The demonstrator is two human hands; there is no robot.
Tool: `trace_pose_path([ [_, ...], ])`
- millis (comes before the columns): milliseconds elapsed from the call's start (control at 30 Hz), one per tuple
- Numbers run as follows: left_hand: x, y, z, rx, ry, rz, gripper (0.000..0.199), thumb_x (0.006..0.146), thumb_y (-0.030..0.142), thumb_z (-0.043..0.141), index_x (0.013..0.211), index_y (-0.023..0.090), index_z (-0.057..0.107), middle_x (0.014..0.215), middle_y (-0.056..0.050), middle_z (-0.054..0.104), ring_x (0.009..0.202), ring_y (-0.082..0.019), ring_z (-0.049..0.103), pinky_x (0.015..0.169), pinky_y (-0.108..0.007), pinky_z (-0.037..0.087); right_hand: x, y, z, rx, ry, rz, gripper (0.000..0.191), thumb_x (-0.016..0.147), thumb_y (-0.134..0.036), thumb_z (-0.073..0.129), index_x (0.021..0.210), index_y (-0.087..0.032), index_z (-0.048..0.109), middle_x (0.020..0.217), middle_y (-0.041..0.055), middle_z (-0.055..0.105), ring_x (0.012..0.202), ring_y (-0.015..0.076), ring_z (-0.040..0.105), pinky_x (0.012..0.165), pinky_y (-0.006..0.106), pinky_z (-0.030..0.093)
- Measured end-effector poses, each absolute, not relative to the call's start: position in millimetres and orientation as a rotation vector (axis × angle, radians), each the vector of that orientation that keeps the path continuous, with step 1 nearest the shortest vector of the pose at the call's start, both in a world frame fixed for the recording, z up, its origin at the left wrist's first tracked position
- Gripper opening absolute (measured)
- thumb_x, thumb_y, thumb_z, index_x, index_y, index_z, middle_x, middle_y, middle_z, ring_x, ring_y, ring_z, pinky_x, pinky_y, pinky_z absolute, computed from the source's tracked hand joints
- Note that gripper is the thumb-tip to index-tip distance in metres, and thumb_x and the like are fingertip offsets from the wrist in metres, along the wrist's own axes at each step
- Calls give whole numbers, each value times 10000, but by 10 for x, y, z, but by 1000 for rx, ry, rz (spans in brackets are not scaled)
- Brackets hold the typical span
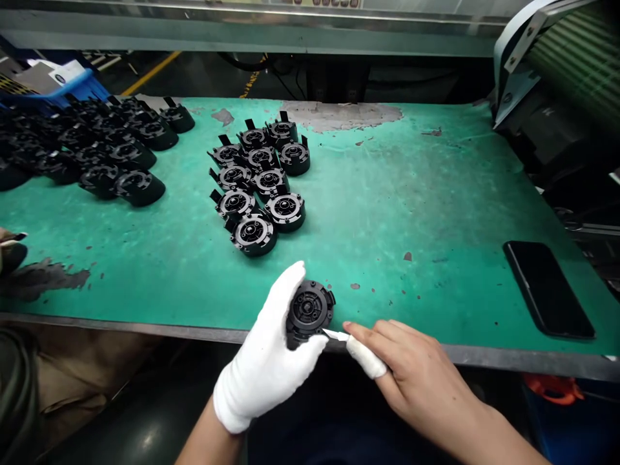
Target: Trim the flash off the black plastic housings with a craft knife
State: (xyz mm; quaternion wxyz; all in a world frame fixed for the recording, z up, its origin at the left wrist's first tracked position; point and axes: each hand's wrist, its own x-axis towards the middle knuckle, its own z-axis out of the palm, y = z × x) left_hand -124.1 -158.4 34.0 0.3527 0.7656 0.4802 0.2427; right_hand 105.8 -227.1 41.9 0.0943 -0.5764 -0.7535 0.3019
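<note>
A round black plastic housing [310,307] is held at the table's front edge by my left hand [274,352], which wears a white glove and wraps its fingers and thumb around the part. My right hand [402,361] is bare apart from a white cover on the thumb. Between thumb and forefinger it pinches a small blade [334,334], whose tip meets the housing's lower right rim. The blade's handle is hidden inside the hand. Just beyond stand several similar black housings [252,232] in a cluster.
The green tabletop [378,194] has worn grey patches. More black housings [130,184] crowd the left side, near a blue bin [82,87]. A black phone [547,287] lies at the right. Another person's hand [12,248] shows at the left edge. A conveyor [571,51] stands at upper right.
</note>
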Motion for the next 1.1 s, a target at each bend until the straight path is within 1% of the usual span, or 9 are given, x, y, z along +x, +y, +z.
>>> trace_pose_path([
  [100,-1248,-1557,339,2021,1248,584,812,866,284,672,1554,270,239,1604,-99,330,1484,-287,337,1228,-497,320,1093,-2301,384,-1694,-2272,873,465,982,-172,461,1432,-270,521,937,44,624,827,220,574,707,355,429],
  [200,-1253,-1551,301,2018,1263,569,802,864,300,690,1541,267,262,1571,-94,369,1458,-270,372,1227,-477,330,1112,-2330,362,-1705,-2271,770,482,967,-160,468,1428,-294,515,917,25,616,798,212,565,678,346,410],
  [300,-1253,-1557,272,2024,1261,587,784,860,299,696,1527,256,285,1541,-104,396,1437,-276,394,1223,-489,334,1107,-2348,346,-1742,-2259,654,479,966,-160,460,1418,-308,523,897,18,606,772,207,560,660,343,395],
  [533,-1234,-1563,278,2049,1235,638,780,862,309,698,1521,243,288,1531,-112,408,1425,-270,404,1213,-477,354,1145,-2258,394,-1825,-2256,566,448,979,-192,467,1398,-330,546,853,9,599,736,201,582,621,327,392],
  [633,-1224,-1571,274,2044,1240,660,769,858,311,703,1513,245,303,1524,-107,419,1420,-272,413,1210,-476,359,1169,-2245,427,-1804,-2266,620,438,986,-205,458,1399,-321,547,872,12,613,755,200,601,637,325,413],
  [767,-1213,-1578,259,2039,1251,686,751,861,308,700,1504,247,316,1513,-109,430,1411,-276,426,1206,-484,362,1152,-2290,426,-1766,-2298,690,479,957,-168,456,1401,-323,546,904,13,631,772,201,615,664,329,430],
  [1000,-1201,-1569,283,2063,1226,693,750,855,313,708,1495,244,325,1510,-105,432,1413,-270,417,1211,-472,351,1111,-2291,400,-1863,-2296,489,468,956,-174,471,1388,-328,564,847,14,612,737,208,600,625,330,398],
  [1100,-1188,-1577,280,2056,1229,710,747,846,307,716,1487,244,339,1505,-101,435,1415,-264,413,1214,-463,346,1137,-2253,398,-1889,-2276,490,442,966,-198,478,1375,-329,579,841,17,622,750,216,611,625,329,409],
])
